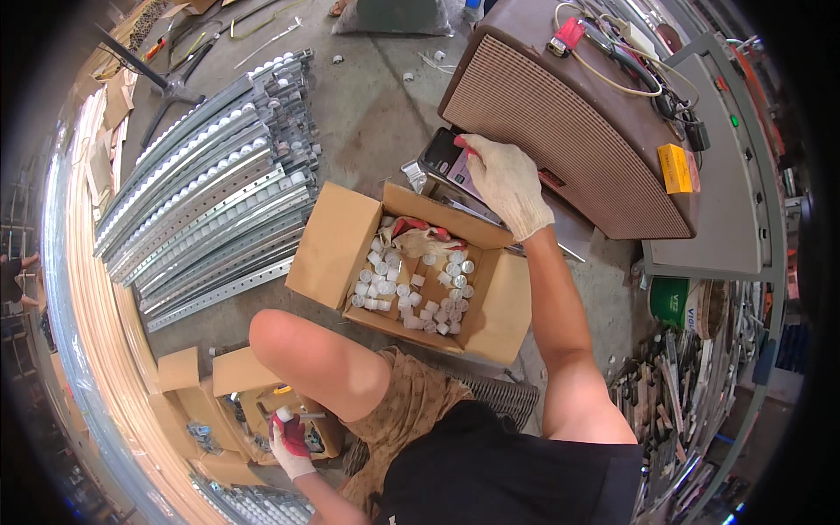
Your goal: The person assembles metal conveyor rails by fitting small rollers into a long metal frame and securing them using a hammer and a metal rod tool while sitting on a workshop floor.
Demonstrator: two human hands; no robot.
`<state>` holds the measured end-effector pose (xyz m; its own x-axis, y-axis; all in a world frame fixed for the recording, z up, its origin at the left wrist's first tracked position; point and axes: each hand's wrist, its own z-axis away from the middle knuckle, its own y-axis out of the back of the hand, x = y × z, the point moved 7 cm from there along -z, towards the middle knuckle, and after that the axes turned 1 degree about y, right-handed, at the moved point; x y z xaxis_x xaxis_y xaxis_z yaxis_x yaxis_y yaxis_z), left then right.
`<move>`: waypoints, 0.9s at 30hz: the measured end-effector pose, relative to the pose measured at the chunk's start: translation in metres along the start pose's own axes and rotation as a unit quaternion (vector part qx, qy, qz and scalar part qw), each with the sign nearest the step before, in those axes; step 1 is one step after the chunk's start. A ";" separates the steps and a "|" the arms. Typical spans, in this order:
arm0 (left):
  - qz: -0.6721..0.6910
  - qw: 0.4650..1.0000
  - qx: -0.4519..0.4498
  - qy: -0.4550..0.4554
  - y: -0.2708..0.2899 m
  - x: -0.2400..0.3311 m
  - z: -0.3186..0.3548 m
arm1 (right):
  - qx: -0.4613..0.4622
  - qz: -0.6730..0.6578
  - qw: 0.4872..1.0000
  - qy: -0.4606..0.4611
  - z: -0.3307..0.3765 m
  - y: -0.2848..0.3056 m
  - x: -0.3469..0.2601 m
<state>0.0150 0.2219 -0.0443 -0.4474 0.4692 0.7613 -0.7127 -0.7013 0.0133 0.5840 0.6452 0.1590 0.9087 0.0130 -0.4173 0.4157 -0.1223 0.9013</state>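
My right hand (506,179), in a white knit glove, reaches forward and rests on a phone (444,157) lying at the foot of a brown cabinet (569,131); the fingers lie on its screen. My left hand (289,442), in a glove with a red palm, is low at my left side and is shut on a small white roller (284,414) with a metal pin. Between the two hands stands an open cardboard box (337,241) with several small white rollers (416,293) and a spare glove (420,236) in it.
A stack of long metal roller rails (219,184) lies on the concrete floor at the left. Small cardboard boxes (197,398) with parts stand by my left knee. Scrap metal strips (674,394) and a green bucket (674,302) are at the right. Cables lie on the cabinet top.
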 end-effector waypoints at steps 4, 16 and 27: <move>0.003 1.000 -0.002 -0.004 -0.004 -0.001 -0.002 | 0.013 -0.013 1.000 -0.002 0.000 0.005 -0.006; 0.006 0.997 0.002 -0.081 -0.004 0.034 0.006 | -0.088 -0.380 0.914 0.114 0.091 -0.041 -0.182; 0.017 0.986 -0.037 -0.163 0.104 -0.011 0.004 | -0.427 -0.213 0.664 0.576 0.362 -0.258 -0.433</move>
<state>-0.0515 0.1416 -0.0485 -0.2833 0.2392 0.9287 -0.7434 -0.6665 -0.0551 0.0692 0.3121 0.0655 -0.0749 0.6760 -0.7331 0.0680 0.7369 0.6726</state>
